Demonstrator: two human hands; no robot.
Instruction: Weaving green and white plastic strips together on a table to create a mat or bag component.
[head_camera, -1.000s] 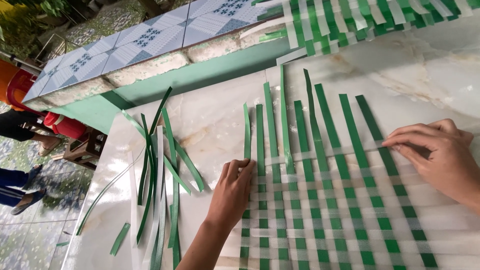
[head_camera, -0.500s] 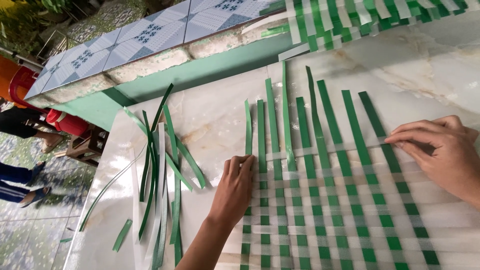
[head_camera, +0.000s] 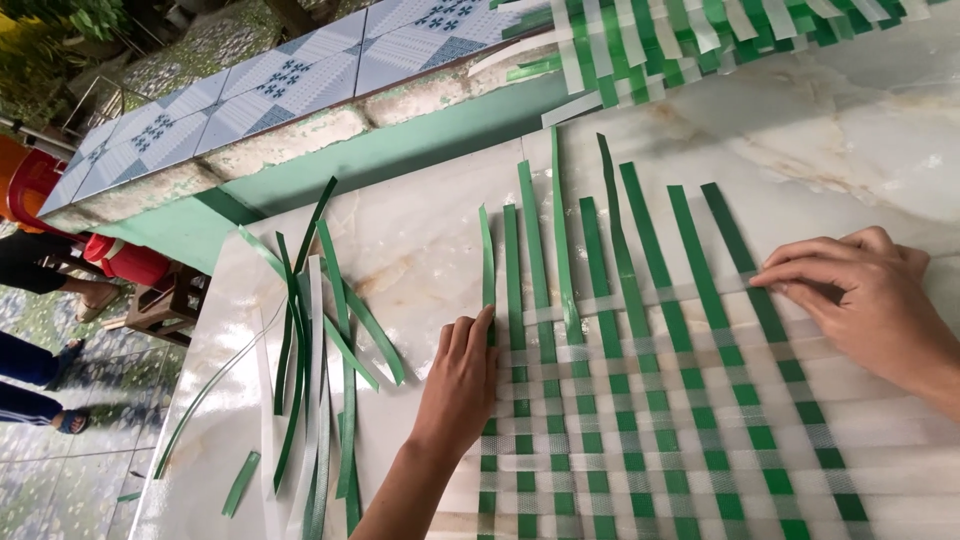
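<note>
A half-woven mat (head_camera: 650, 420) of green and translucent white plastic strips lies flat on a pale marble tabletop (head_camera: 860, 130). Its green strips fan out loose at the far end. My left hand (head_camera: 462, 378) rests flat on the mat's left edge, fingertips touching the outermost green strip. My right hand (head_camera: 868, 300) presses down at the right side, fingers on the topmost white cross strip (head_camera: 640, 298) where it meets the rightmost green strips. Neither hand grips anything.
A loose pile of green and white strips (head_camera: 315, 350) lies left of the mat near the table's left edge. Another woven piece (head_camera: 690, 40) sits at the far edge. A tiled ledge (head_camera: 250, 100) runs behind. People's legs and a red stool stand below left.
My left hand has slid slightly forward along the mat's left edge. My right hand stays on the white cross strip. The view has shifted a little.
</note>
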